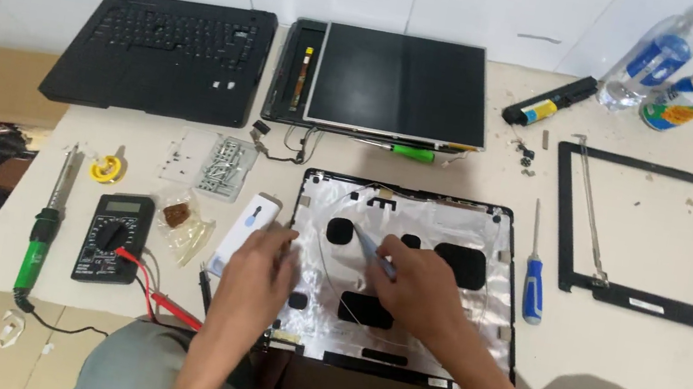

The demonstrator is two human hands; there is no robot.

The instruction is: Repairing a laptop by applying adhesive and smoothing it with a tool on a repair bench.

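Head view: a laptop lid shell (414, 232) lies face-down at the near edge of the bench (633, 356), its foil-lined inside turned up so the wiring and black pads can be reached. Its long axis runs left to right, the far edge toward the wall and the near edge against the person's lap.

The right hand (414, 292) is closed around a thin pale-blue tool (374, 254), pinched like a pen. The tool slants up and to the left, tip toward the shell's upper-left black pad, handle back into the palm. The left hand (263, 264) rests on the shell's left edge with its fingers curled down, seemingly steadying it; whether it grips anything I cannot tell.

Just left of that hand lies a white device (243, 223) with a blue mark, tilted on a diagonal. Farther left sit a multimeter (113, 237) with red leads and a green-handled soldering iron (47, 223) lying lengthways (kept clear of the work, it seems). A blue screwdriver (534, 277) lies just right of the shell, tip away from the person, within easy reach of the right hand.

Beyond, the screen panel (400, 82) and the black laptop base (161, 55) are set side by side near the wall. The bezel (660, 237) lies well to the right, with a bottle (655, 58) and a can (681, 101) behind it.
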